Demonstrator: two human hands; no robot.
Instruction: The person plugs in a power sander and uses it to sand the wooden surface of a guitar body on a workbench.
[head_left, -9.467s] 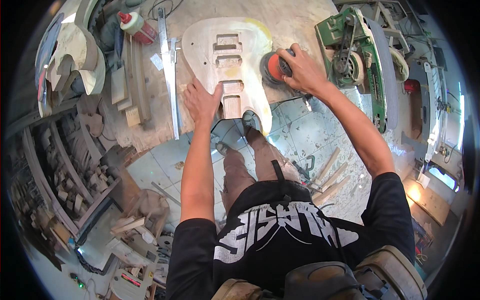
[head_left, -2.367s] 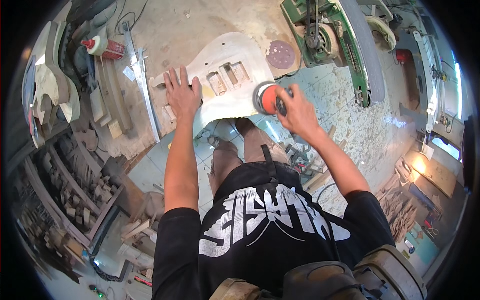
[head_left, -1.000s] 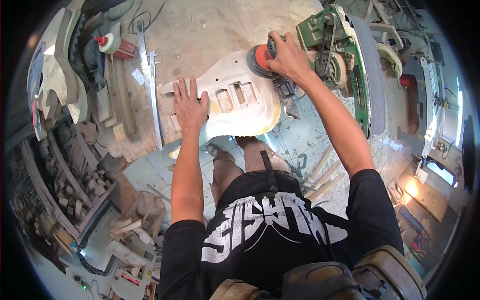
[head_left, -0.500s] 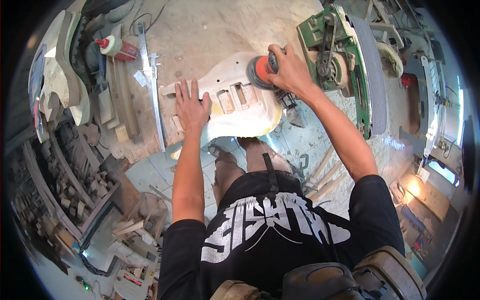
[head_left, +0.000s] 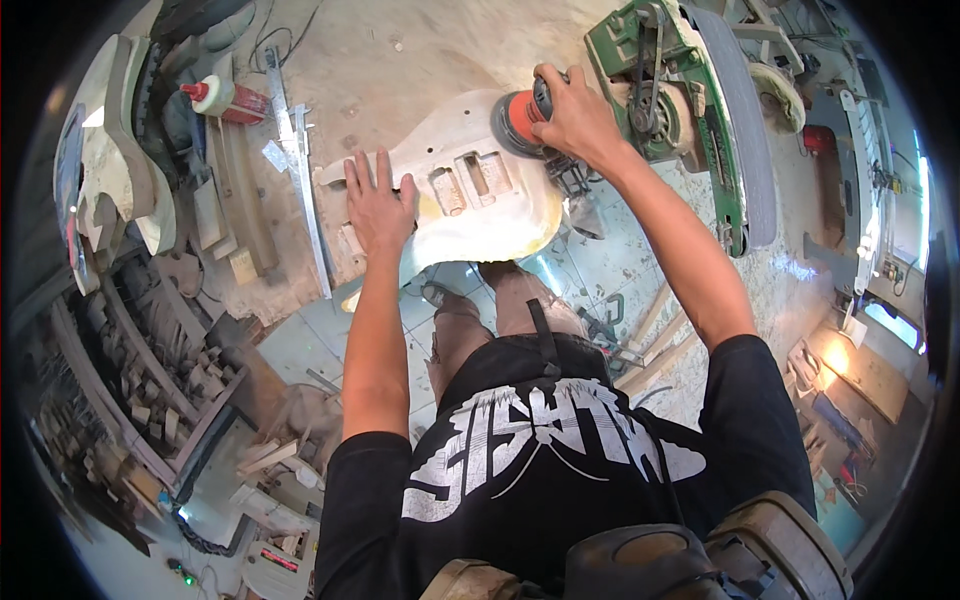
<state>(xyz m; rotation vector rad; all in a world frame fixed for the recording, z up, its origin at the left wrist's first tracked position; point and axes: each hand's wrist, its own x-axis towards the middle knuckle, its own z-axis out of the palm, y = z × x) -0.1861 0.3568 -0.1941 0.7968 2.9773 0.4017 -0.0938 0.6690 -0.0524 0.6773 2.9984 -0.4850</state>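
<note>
Curled round the sander [head_left: 517, 120], the right hand [head_left: 578, 122] is holding it at the guitar body [head_left: 478, 222] on the bench [head_left: 420, 62], the spread left hand [head_left: 381, 208] steadying probably stiff, dust-slick wood, best gripped edgewise.

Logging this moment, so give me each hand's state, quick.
Left hand: open, laid on the pale guitar body.
Right hand: closed, holding the orange-and-black sander.

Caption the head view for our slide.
Left hand resting on a pale guitar body, right hand holding an orange sander at its edge.
</note>
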